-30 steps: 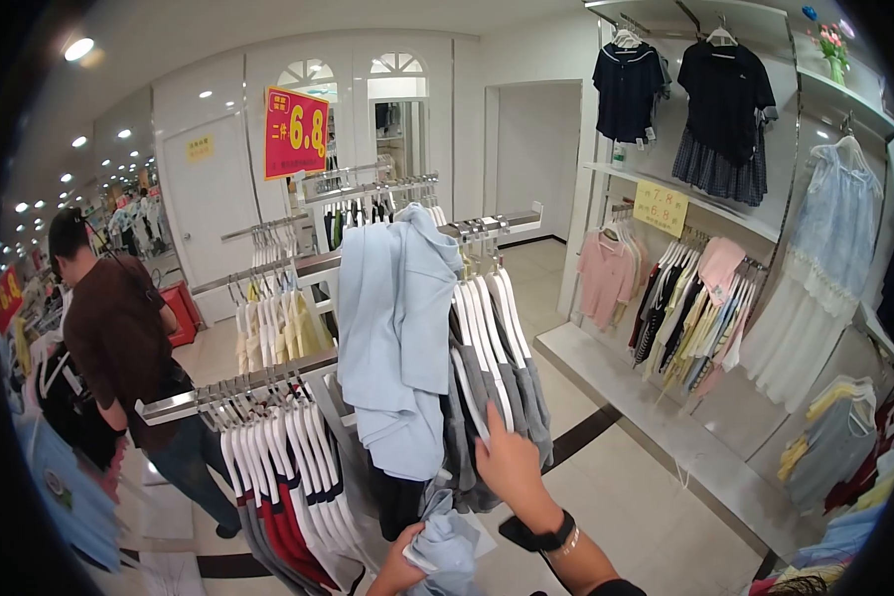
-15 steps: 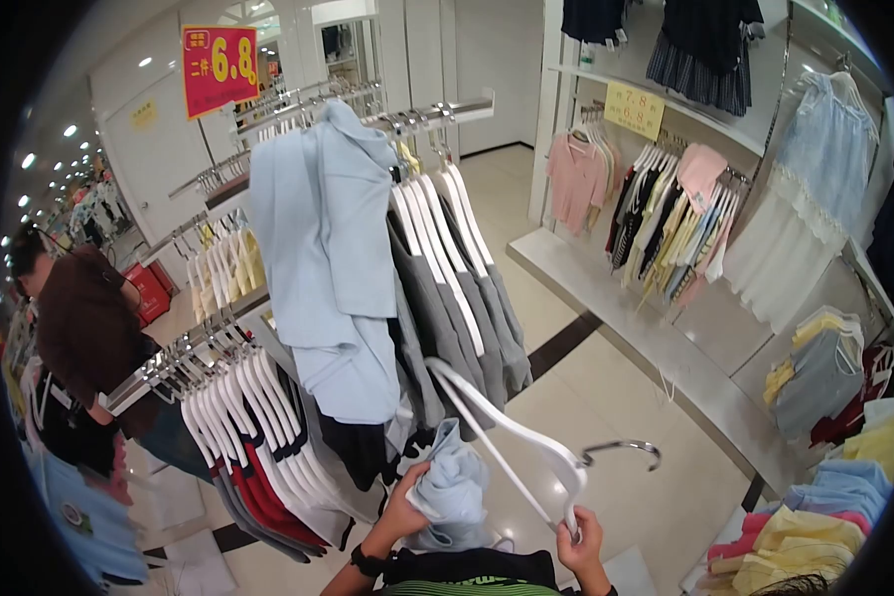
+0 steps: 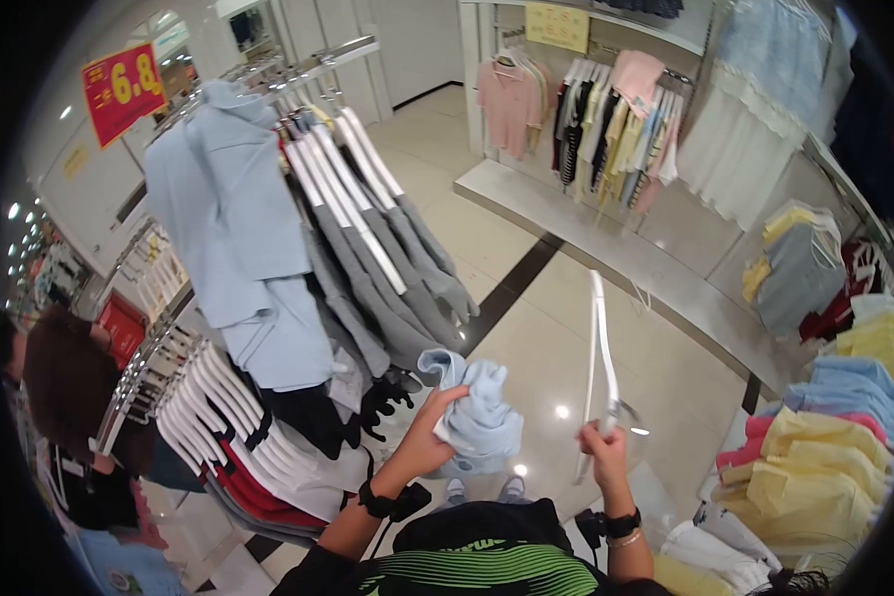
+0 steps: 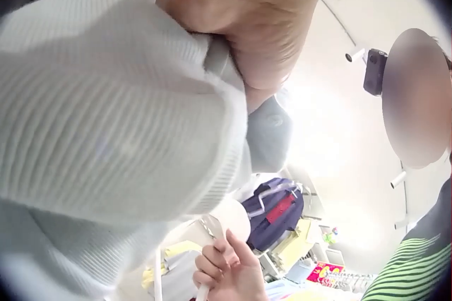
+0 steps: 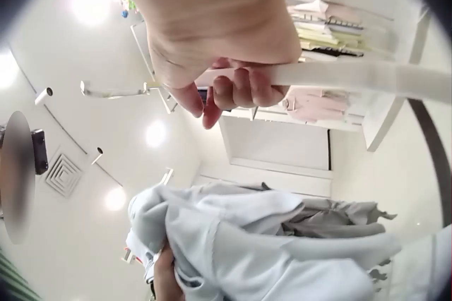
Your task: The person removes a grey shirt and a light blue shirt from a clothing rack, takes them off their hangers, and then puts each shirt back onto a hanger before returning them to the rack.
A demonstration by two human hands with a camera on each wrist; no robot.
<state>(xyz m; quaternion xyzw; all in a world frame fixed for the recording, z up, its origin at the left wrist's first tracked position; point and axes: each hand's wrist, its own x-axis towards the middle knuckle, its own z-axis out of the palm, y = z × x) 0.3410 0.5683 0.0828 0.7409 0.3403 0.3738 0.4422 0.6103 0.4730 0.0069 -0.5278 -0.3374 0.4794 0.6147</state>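
Note:
My left hand [image 3: 427, 442] grips a bunched light blue garment [image 3: 485, 422] in front of my body. The left wrist view shows ribbed fabric [image 4: 120, 131] hanging close below that hand. To the right, my right hand [image 3: 608, 455] holds a white hanger [image 3: 605, 353] by one end, its long arm pointing away from me and its metal hook at the side. In the right wrist view the fingers [image 5: 244, 89] curl round the hanger bar [image 5: 346, 77], which carries no clothing. Hand and garment are apart from the hanger.
At left, a larger light blue garment [image 3: 233, 214] drapes over a metal rack beside grey clothes [image 3: 407, 283] on white hangers. Folded yellow clothes [image 3: 815, 467] lie at the right. A wall platform [image 3: 566, 214] runs behind, and a person in brown [image 3: 65, 372] stands far left.
My right hand was by the grey clothes, then held the hanger low with its hook outward; now the hanger stands more upright. The left hand keeps the bunched garment. The head view has turned right and down.

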